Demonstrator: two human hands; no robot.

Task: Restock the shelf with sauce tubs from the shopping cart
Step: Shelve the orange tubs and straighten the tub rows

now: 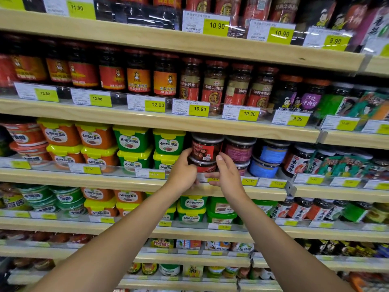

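A round sauce tub with a red label [206, 149] sits stacked on a second red tub [203, 166] on the middle shelf [117, 180]. My left hand [183, 172] grips the stack from the left, its thumb and fingers curled against the tubs' side. My right hand [225, 174] is just right of the stack, thumb up against the top tub's right edge, fingers loosely extended below. The shopping cart is out of view.
Green square tubs [168, 144] stand directly left of the stack; purple-label tubs [239, 151] and blue-label tubs [271, 154] stand to the right. A clear price rail runs along the shelf front. Shelves of jars above and tubs below are full.
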